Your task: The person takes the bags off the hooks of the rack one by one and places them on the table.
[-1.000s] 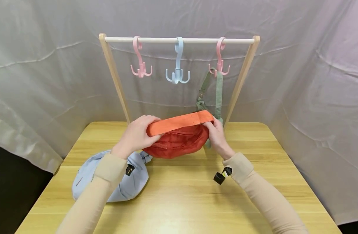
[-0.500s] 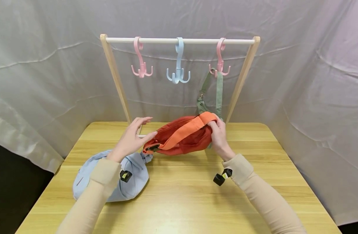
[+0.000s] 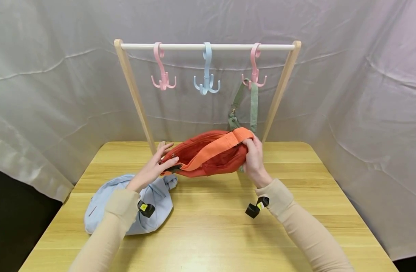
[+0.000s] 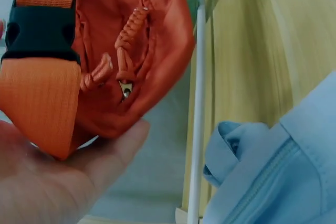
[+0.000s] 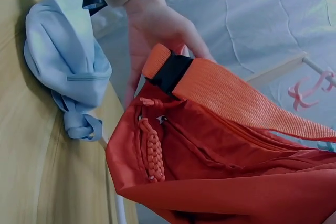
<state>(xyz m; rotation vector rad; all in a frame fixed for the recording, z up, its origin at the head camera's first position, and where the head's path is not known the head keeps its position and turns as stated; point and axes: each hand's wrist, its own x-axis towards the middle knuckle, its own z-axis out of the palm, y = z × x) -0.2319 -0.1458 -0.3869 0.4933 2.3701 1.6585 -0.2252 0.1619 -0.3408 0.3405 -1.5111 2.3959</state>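
Observation:
A red waist bag (image 3: 228, 161) with an orange strap (image 3: 212, 149) is held above the table, tilted so its zipped top shows. My right hand (image 3: 255, 160) grips the bag's right end, with the thumb at the strap. At the other end is my left hand (image 3: 150, 170), its fingers extended around the bag's corner near a black buckle (image 4: 42, 32). That same hand's palm lies under the corner in the left wrist view. A braided zip pull (image 5: 154, 156) hangs on the bag's face. The far side of the bag is hidden.
Behind stands a wooden rack with a white bar (image 3: 184, 47). Two pink hooks (image 3: 164, 81) and a light blue hook (image 3: 206, 81) hang from it. A green strap (image 3: 254, 109) loops over the right pink hook. A light blue bag (image 3: 160, 206) lies on the table at left.
The left hand let go of the strap, drew back, then came to the bag's buckle end. The strap dropped on its left side. The right hand kept its grip.

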